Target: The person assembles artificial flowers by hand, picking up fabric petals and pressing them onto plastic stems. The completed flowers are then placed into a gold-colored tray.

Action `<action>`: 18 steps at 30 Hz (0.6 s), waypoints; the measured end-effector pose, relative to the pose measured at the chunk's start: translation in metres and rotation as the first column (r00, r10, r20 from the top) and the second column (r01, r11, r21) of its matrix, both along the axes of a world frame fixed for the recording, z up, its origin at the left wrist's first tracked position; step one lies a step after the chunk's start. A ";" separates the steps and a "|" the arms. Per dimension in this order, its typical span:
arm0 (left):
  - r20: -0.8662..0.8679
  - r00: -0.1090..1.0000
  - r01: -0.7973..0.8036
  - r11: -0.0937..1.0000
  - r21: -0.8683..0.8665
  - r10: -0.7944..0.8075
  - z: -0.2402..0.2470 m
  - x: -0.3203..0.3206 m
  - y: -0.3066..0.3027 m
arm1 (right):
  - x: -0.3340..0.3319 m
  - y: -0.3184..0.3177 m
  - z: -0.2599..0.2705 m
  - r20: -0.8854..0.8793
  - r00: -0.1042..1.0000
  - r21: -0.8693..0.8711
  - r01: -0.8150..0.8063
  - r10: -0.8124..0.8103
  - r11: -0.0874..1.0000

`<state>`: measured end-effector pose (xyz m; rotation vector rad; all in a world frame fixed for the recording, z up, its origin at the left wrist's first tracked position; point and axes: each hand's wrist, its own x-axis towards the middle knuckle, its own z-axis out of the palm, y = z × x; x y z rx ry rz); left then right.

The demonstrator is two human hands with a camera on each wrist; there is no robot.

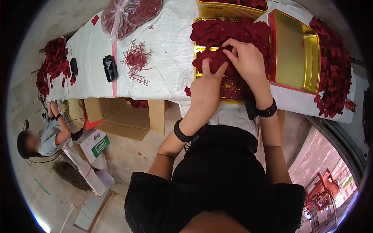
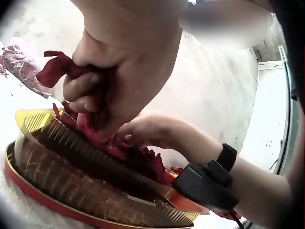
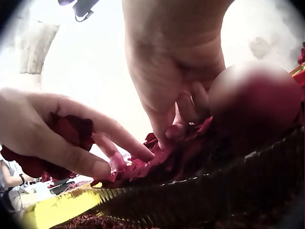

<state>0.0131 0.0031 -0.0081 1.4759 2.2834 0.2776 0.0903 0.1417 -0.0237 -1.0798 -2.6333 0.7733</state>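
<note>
Dark red petal pieces [image 1: 233,33] lie in rows in a gold tin [image 1: 233,101] with a ridged inner wall [image 2: 71,157]. My left hand [image 1: 206,91] is over the tin's near left part. Its curled fingers hold a bunch of petals [image 2: 57,71] against the palm, while its thumb and forefinger reach down to the row. Beside it, my right hand [image 1: 250,64] comes in from the right, thumb and forefinger pinching petals at the top of the same row. In the right wrist view its other fingers [image 3: 188,107] curl over the petals.
A gold tray with a red edge [image 1: 297,54] stands right of the tin, another filled tin [image 1: 233,11] behind. Loose petals [image 1: 336,70] heap at the far right. Leftward lie thin red stems [image 1: 136,58], a black object [image 1: 110,68] and a plastic bag [image 1: 130,17]. Another person [image 1: 50,134] sits left.
</note>
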 end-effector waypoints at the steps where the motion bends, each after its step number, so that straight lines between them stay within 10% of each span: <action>1: -0.008 1.000 0.000 1.000 -0.005 0.000 -0.001 0.000 0.000 | 0.000 0.000 0.001 -0.005 1.000 -0.007 0.010 -0.010 1.000; 12: -0.068 0.997 0.022 1.000 0.018 -0.020 -0.009 -0.001 -0.002 | 0.008 0.012 0.021 -0.243 0.955 -0.111 0.149 -0.172 0.983; 18: 0.133 0.991 -0.025 0.983 0.181 0.001 0.001 -0.010 -0.007 | 0.022 0.006 0.048 -0.494 0.795 -0.627 -0.044 -0.353 0.778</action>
